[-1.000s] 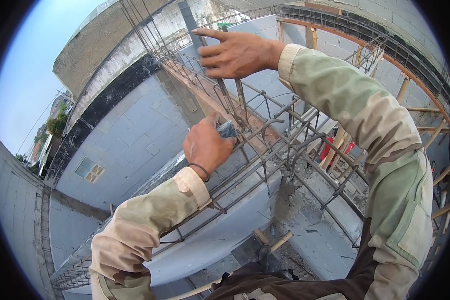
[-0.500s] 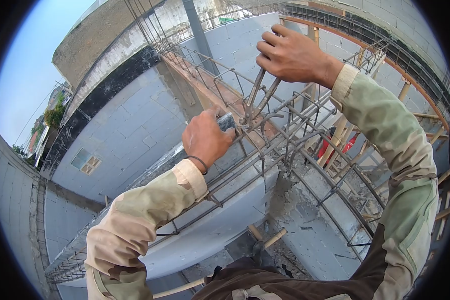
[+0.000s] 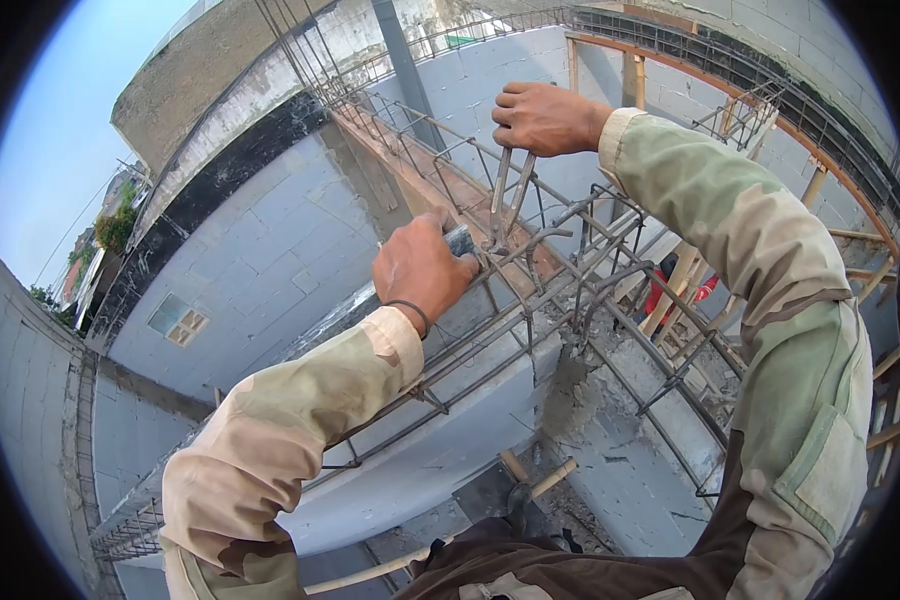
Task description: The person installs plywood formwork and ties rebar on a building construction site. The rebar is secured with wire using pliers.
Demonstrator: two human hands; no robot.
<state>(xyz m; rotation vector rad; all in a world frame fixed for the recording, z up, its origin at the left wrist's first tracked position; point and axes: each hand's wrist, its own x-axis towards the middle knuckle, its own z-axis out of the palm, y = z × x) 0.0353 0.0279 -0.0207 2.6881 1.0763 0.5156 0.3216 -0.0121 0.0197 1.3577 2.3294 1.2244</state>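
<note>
My left hand (image 3: pixel 420 265) is closed, thumb and fingers either side of the end of a grey, cement-smeared board (image 3: pixel 458 241). Pincers (image 3: pixel 510 195) stand nearly upright just right of that board. Around the tops of their handles my right hand (image 3: pixel 548 120) is closed. The pincers' jaws are down at the rebar cage (image 3: pixel 580 270), close to the board's end; what they bite on is too small to make out. Bent bar ends stick up beside the jaws.
A reddish-brown plank (image 3: pixel 405 165) runs under the cage toward the back. Grey block walls (image 3: pixel 260 240) stand around. Below are a concrete-topped wall (image 3: pixel 570 400), bamboo poles (image 3: pixel 555 478) and timber props. Someone in red (image 3: pixel 660 295) is partly visible below the bars.
My right hand has come down and to the left, and the pincers' handles are closer together. My left hand stays on the board, shifted slightly right in view.
</note>
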